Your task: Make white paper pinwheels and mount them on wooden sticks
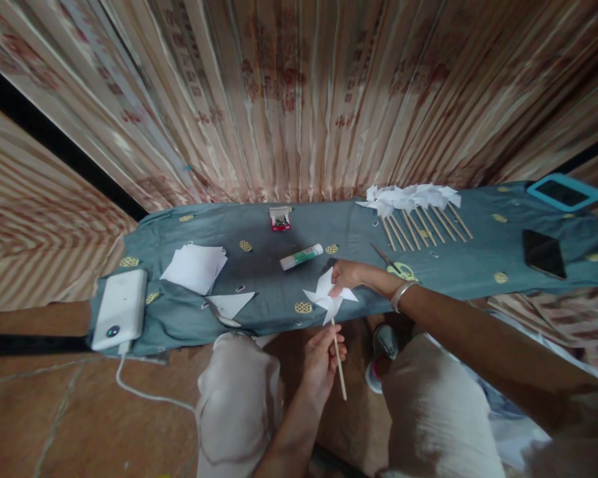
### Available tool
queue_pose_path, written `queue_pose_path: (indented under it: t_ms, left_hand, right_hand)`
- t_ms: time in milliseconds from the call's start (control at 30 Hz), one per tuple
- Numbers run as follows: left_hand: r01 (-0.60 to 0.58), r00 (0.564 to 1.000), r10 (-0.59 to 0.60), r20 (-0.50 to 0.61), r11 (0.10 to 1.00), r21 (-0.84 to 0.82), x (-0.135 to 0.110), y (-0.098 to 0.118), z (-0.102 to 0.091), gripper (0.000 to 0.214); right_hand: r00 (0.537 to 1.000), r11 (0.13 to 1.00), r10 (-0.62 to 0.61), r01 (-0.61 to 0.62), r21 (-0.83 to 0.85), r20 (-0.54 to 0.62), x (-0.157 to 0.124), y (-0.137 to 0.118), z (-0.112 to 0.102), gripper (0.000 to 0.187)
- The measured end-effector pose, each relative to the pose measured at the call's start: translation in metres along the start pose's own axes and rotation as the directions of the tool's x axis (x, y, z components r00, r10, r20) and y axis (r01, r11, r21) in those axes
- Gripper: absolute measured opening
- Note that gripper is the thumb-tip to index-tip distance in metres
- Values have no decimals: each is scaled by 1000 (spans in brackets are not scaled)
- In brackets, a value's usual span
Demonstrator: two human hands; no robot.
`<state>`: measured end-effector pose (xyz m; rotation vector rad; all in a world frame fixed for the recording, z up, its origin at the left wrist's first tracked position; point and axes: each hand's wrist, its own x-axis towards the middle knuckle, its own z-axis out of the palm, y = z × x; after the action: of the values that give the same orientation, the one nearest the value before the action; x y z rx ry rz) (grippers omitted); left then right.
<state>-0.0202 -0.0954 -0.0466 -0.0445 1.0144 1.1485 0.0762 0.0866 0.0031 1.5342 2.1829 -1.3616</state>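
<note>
Blue-cloth table (259,232), striped curtain behind. Paper pinwheel (323,299) at near edge, 5 o'clock from glue stick (301,256). Right hand (346,275) pinching its centre; left hand (321,355) pinching wooden stick (341,372) beneath. Risk: twist likely tears thin paper, or wheel slips off stick.

the person wears loose, pale cream trousers (428,405), softly creased over both knees. a slim silver bangle (402,294) circles the wrist just behind the right hand (346,275). the forearm behind the left hand (323,355) is bare, like the right one. one grey sneaker (386,342) shows a red edge at its sole.
</note>
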Motion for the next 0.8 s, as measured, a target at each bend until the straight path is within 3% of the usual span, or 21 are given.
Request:
queue_pose_path:
  t_ms: [333, 800]
  left_hand:
    - [-4, 1000, 4, 26, 1000, -17, 1, -2, 2, 43]
    - [-27, 999, 28, 28, 999, -27, 1, -6, 4, 46]
  right_hand:
    - [991, 993, 120, -121, 8, 67, 1, -3, 0, 42]
    - [985, 986, 165, -166, 14, 59, 7, 4, 0, 36]
